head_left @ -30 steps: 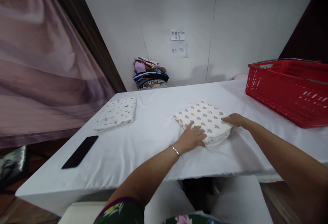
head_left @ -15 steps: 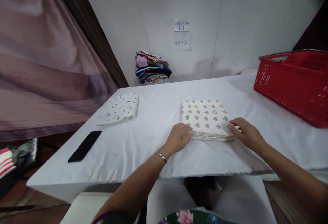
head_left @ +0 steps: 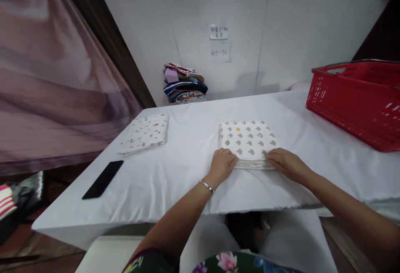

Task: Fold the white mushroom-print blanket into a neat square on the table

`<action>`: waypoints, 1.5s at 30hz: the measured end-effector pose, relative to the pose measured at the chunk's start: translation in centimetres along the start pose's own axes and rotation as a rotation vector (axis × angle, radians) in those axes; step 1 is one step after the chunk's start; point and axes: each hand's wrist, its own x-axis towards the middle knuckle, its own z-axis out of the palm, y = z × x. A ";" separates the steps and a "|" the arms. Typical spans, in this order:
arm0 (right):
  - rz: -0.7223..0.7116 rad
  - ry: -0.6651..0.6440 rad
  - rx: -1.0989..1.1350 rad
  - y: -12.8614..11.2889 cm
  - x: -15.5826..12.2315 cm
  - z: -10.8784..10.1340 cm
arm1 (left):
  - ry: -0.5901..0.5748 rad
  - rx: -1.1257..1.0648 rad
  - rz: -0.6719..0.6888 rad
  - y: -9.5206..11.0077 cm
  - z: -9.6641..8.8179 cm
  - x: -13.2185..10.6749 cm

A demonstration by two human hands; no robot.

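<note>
A folded white cloth with grey tree-like prints and a few green and yellow figures lies on the table in front of me. Its layered near edge faces my body. My left hand grips the near left corner, fingers curled over the top. At the near right corner, my right hand has its fingers closed on the edge, the thumb partly hidden. Farther left rests a second folded white cloth with small dark prints, touched by neither hand.
A white-covered table spans the view. On it lie a black flat phone-like object at left and a red plastic basket at right. A stack of folded fabrics stands at the back by the wall. A pinkish curtain hangs left.
My right hand has moved left and in onto the cloth's near right corner, closing on it. My left hand has shifted slightly right and curled over its corner.
</note>
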 end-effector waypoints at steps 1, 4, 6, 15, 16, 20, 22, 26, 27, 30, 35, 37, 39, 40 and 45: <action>0.002 -0.003 0.001 0.0 0.0 0.0 | 0.002 -0.001 0.012 0.1 0.0 0.1; 0.004 0.014 -0.006 -0.2 0.1 0.0 | 0.000 -0.013 0.082 0.6 0.2 0.4; 0.019 0.026 -0.009 -0.3 0.1 0.0 | -0.019 -0.019 0.110 0.9 0.5 0.8; -0.085 0.153 -0.029 -0.1 -0.8 1.0 | -0.025 -0.046 0.149 1.0 1.2 1.2; -0.109 0.164 -0.046 0.0 -0.9 1.1 | -0.016 -0.066 0.174 1.0 1.2 1.1; -0.148 0.181 -0.123 -0.2 -0.7 1.2 | 0.002 -0.113 0.229 1.0 1.2 1.1; -0.148 0.164 -0.162 -0.4 -0.6 1.1 | -0.010 -0.092 0.227 1.1 1.3 1.3; -0.141 0.069 -0.223 -0.4 -0.3 1.1 | -0.066 -0.004 0.198 1.5 1.4 1.9; -0.136 0.061 -0.238 -0.4 -0.3 1.2 | -0.078 0.018 0.190 1.7 1.4 2.0; -0.133 0.116 -0.247 -0.4 -0.3 1.5 | -0.095 0.064 0.161 2.3 1.2 2.2; -0.134 0.250 -0.117 -0.6 -0.7 2.0 | -0.088 0.050 0.153 2.5 1.0 2.0; -0.142 0.270 -0.093 -0.7 -0.9 2.0 | -0.072 0.037 0.158 2.4 1.2 1.9; -0.138 0.268 -0.092 -0.8 -1.1 1.9 | -0.060 0.019 0.160 2.3 1.4 1.9; -0.127 0.257 -0.095 -0.9 -1.2 1.8 | -0.055 0.006 0.158 2.2 1.5 1.9; -0.081 0.212 -0.103 -1.1 -1.1 1.5 | -0.033 -0.077 0.109 2.2 1.8 2.2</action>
